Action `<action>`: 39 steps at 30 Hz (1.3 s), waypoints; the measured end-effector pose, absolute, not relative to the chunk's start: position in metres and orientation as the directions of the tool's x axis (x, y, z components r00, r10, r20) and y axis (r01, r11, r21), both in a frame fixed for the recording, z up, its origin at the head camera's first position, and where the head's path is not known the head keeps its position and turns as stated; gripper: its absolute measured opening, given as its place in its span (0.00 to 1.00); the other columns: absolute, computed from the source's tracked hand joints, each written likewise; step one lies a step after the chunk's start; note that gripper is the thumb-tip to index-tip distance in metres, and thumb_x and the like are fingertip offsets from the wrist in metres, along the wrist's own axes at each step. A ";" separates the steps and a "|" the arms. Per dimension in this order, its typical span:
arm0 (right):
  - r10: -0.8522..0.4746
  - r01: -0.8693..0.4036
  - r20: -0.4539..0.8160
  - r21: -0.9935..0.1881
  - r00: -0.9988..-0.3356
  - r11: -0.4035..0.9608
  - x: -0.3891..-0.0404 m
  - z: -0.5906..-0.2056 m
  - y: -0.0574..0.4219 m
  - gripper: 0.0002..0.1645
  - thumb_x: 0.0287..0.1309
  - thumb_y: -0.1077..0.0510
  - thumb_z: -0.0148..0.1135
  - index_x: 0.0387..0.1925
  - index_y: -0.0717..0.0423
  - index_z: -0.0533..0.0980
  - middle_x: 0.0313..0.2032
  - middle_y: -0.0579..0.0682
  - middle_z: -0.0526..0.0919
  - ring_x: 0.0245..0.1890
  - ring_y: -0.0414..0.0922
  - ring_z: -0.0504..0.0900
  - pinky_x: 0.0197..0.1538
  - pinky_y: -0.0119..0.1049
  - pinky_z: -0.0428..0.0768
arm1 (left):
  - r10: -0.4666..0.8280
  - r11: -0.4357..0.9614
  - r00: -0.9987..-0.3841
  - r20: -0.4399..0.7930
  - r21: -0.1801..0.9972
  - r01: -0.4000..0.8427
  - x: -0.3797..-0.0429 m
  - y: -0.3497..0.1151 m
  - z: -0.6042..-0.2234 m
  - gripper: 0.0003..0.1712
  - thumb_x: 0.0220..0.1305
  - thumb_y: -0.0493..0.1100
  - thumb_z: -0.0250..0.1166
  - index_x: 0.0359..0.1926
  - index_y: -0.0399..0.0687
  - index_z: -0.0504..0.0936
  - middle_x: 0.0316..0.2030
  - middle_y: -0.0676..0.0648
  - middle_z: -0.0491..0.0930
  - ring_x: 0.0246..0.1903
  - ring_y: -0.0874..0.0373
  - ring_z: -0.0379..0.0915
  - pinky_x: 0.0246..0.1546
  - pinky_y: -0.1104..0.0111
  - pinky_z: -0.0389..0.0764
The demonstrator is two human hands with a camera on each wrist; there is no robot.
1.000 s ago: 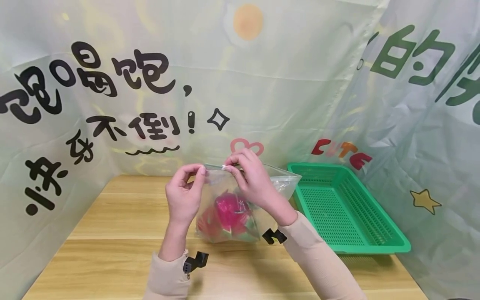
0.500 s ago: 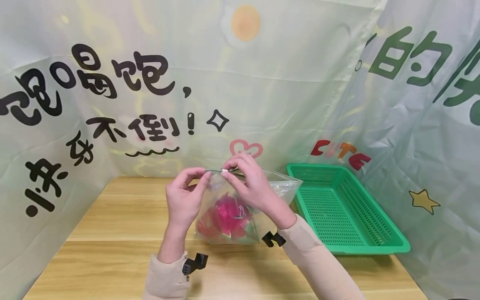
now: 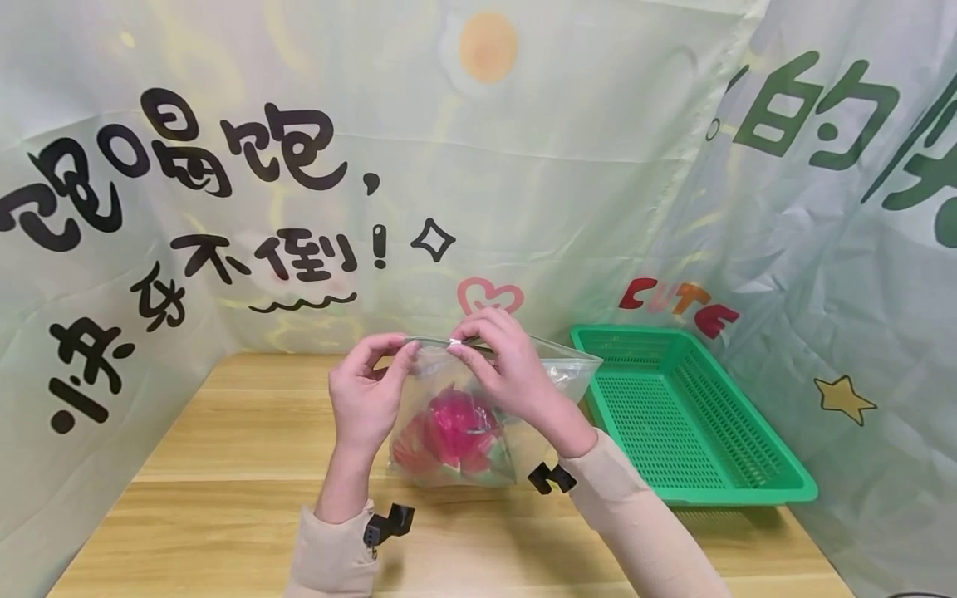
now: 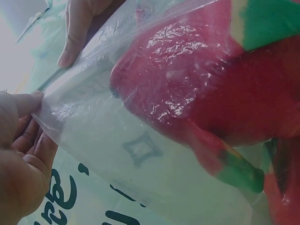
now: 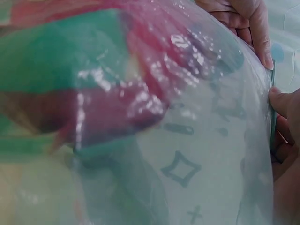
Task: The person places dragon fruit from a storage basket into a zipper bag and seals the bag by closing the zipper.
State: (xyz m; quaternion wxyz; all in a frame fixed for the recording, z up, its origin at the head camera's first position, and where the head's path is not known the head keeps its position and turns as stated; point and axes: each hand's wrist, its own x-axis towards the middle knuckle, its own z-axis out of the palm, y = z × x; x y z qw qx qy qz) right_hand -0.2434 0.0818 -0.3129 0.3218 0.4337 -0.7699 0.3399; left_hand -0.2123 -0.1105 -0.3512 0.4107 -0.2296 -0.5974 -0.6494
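Observation:
A clear zip bag stands on the wooden table, with its zip edge uppermost. Inside are pink-red dragon fruits with green-tipped scales, seen close through the plastic in the left wrist view as a large dragon fruit. My left hand pinches the left corner of the zip edge between thumb and forefinger. To its right, my right hand pinches the small white slider on the zip. Right of that hand the bag's mouth gapes in the head view.
A green plastic basket with slatted walls stands on the right of the table, just beyond the bag. Printed cloth walls close off the back and both sides.
My right hand and the white slider have shifted slightly right along the zip. The left hand keeps its hold on the corner, nearly still.

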 end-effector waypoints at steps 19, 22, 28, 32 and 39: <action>-0.446 -0.880 0.798 -0.207 -0.405 0.428 -0.242 -0.316 0.102 0.07 0.61 0.64 0.74 0.38 0.57 0.82 0.40 0.50 0.84 0.46 0.51 0.81 0.54 0.49 0.78 | -0.301 0.014 -0.581 0.757 0.612 0.791 -0.212 -0.111 -0.350 0.08 0.62 0.26 0.72 0.40 0.23 0.84 0.32 0.29 0.85 0.29 0.65 0.84 0.28 0.76 0.86; -0.440 -0.874 0.798 -0.210 -0.413 0.439 -0.242 -0.318 0.105 0.07 0.61 0.64 0.74 0.39 0.57 0.82 0.40 0.50 0.84 0.45 0.50 0.80 0.52 0.49 0.78 | -0.306 0.012 -0.577 0.757 0.610 0.793 -0.212 -0.112 -0.351 0.08 0.61 0.26 0.73 0.39 0.23 0.83 0.32 0.30 0.86 0.29 0.65 0.84 0.28 0.76 0.86; -0.431 -0.857 0.788 -0.221 -0.439 0.466 -0.241 -0.321 0.114 0.06 0.62 0.64 0.73 0.39 0.56 0.82 0.40 0.49 0.84 0.44 0.49 0.79 0.51 0.48 0.77 | -0.318 -0.002 -0.586 0.745 0.618 0.787 -0.213 -0.113 -0.351 0.07 0.60 0.23 0.72 0.39 0.22 0.83 0.32 0.33 0.87 0.29 0.65 0.85 0.28 0.76 0.86; -0.422 -0.847 0.786 -0.228 -0.451 0.480 -0.240 -0.321 0.120 0.06 0.62 0.64 0.73 0.38 0.57 0.82 0.39 0.49 0.84 0.43 0.49 0.79 0.51 0.47 0.77 | -0.321 -0.023 -0.585 0.745 0.611 0.791 -0.213 -0.114 -0.350 0.07 0.59 0.21 0.70 0.38 0.20 0.82 0.32 0.43 0.89 0.29 0.65 0.85 0.28 0.76 0.86; -0.400 -0.843 0.800 -0.228 -0.447 0.487 -0.241 -0.325 0.130 0.07 0.60 0.65 0.74 0.38 0.57 0.82 0.39 0.48 0.84 0.44 0.49 0.80 0.50 0.48 0.77 | -0.327 -0.040 -0.584 0.743 0.607 0.794 -0.213 -0.115 -0.351 0.07 0.58 0.18 0.69 0.38 0.18 0.81 0.32 0.55 0.89 0.27 0.66 0.85 0.28 0.76 0.86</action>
